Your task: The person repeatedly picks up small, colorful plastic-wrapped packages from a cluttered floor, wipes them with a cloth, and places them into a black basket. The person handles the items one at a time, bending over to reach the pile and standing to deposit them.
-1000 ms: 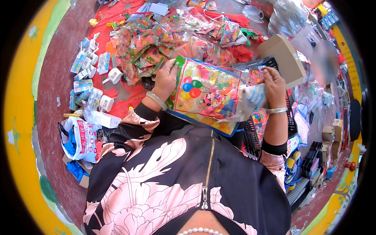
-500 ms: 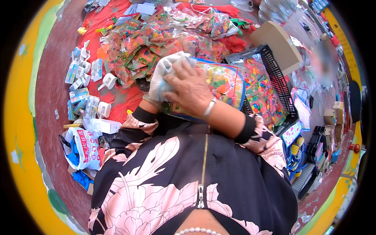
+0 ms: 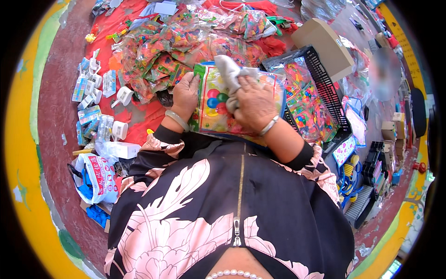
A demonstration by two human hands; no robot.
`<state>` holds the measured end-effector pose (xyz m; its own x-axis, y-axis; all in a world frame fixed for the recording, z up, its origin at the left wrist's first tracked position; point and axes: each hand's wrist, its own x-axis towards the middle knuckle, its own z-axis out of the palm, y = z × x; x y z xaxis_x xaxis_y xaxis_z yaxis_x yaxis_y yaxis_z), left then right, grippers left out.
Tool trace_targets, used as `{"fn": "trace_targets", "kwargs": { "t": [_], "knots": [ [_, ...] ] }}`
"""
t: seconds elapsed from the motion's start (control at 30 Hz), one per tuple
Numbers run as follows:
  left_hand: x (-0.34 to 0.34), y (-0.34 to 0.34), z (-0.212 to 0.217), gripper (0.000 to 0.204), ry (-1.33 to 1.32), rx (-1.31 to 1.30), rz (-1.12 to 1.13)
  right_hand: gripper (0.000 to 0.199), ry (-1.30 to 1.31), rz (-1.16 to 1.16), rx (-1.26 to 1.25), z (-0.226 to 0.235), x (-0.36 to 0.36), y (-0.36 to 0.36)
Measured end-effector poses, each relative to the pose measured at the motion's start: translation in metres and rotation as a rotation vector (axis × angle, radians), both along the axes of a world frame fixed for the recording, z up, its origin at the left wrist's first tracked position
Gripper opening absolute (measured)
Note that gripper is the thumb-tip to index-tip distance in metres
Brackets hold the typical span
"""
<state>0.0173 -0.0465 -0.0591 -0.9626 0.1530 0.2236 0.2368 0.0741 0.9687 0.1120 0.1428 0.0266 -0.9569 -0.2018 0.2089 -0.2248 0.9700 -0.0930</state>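
A large plastic package (image 3: 214, 120) with balloons printed on its front lies at my lap, tilted towards me. My left hand (image 3: 186, 95) grips its left edge, fingers closed over the border. My right hand (image 3: 255, 103) presses a white cloth (image 3: 227, 74) against the package's front, right of the balloon picture. Part of the cloth sticks up above my fingers. Just beyond the package spreads a big heap of small clear bags (image 3: 162, 60) with colourful contents.
A black plastic crate (image 3: 320, 69) of similar bags stands at my right, with a cardboard box (image 3: 325, 49) behind it. White plastic items (image 3: 124, 95) and small packs line the left side. A printed plastic bag (image 3: 100, 179) sits near my left elbow.
My right hand has moved right and down with the cloth, off the package's left part. My left hand, hidden behind the cloth before, now shows on the left edge.
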Motion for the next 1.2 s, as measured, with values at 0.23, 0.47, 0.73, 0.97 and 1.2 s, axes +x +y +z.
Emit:
{"fn": "trace_targets", "kwargs": {
  "t": [0.23,0.47,0.73,0.97,1.2],
  "knots": [
    [0.001,-0.004,0.001,0.015,-0.012,-0.107,0.035,0.025,0.128,-0.141,-0.041,0.008,0.031,0.058],
    [-0.006,-0.006,-0.006,0.016,-0.084,0.026,-0.026,0.015,0.173,-0.457,0.044,0.019,0.044,0.161],
    [-0.022,-0.018,0.042,0.019,-0.445,0.165,-0.257,0.042,-0.316,-0.112,0.038,0.062,-0.013,0.165],
    [-0.027,-0.017,0.084,0.009,-0.532,0.224,-0.295,0.025,-0.466,-0.128,0.053,0.056,-0.046,0.123],
    [-0.008,-0.032,0.135,0.008,-0.370,0.208,-0.244,0.019,-0.350,0.072,-0.186,0.130,-0.014,0.135]
  ]
}}
